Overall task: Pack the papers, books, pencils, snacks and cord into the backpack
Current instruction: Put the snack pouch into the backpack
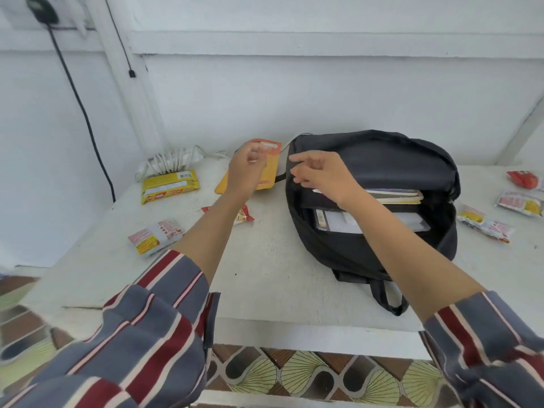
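Although a stack of thin books [394,196] and white papers [347,223] already sits inside the open black fabric backpack [382,160] on the white counter [265,275], most of the job looks undone: a yellow snack packet [169,187] and the coiled white cord [170,160] lie well left of the backpack, and red-and-white snack packets [485,223] lie right of it. The left hand [247,169] hangs over a flat orange packet [272,173] just left of the backpack, its grip lost in blur. The right hand [321,172], fingers spread and empty, hovers at the backpack's left rim; no pencils are discernible.
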